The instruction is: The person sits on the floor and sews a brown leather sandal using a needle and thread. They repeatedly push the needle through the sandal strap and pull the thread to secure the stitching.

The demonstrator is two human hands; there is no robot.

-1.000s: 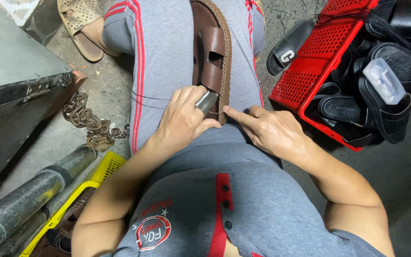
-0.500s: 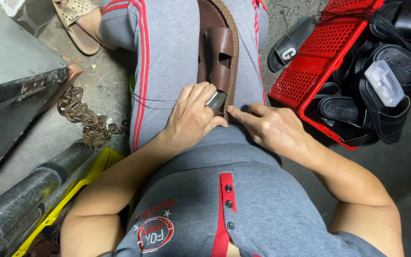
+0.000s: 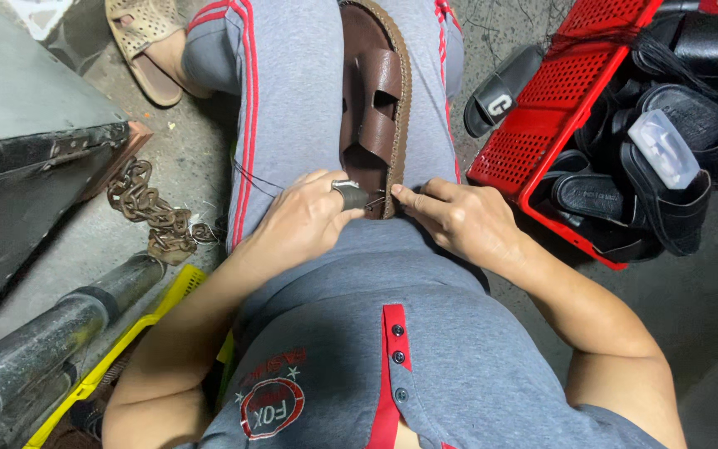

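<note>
Left hand (image 3: 297, 220): curling its fingers closed around a small metal tool (image 3: 349, 194), pressing it to the heel end of the brown sandal (image 3: 374, 108).
Right hand (image 3: 459, 218): lying half open, gripping nothing, its forefinger pointing at the sandal's stitched heel edge and touching it.
Brown sandal: lying lengthwise on the person's lap, between the grey trouser legs with red stripes.
Thread (image 3: 251, 176): running left of the sandal across the thigh.
Red crate (image 3: 558, 91): sitting on the floor right of the sandal, black sandals (image 3: 666, 166) piling in and beside it.
Rusty chain (image 3: 155, 212): lying on the floor left of the sandal.
Tan slipper (image 3: 145, 41): resting far left of the sandal.
</note>
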